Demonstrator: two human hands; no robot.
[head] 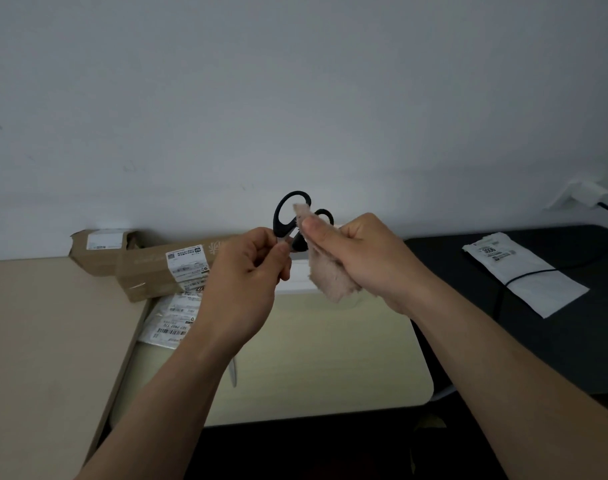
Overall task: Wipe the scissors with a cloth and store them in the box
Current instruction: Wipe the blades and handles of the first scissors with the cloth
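Head view: the left hand [250, 271] is pinching black-handled scissors [283, 216] just below the handles, holding them raised above the table with the loops pointing up. The right hand [368, 258] is pinching a fluffy beige cloth [330, 278], pressing it against one loop. A labelled cardboard box [150, 268] is lying behind the left hand, against the wall.

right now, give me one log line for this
step: wiping | left hand: holds scissors, handles up | right hand: pinches cloth against handles
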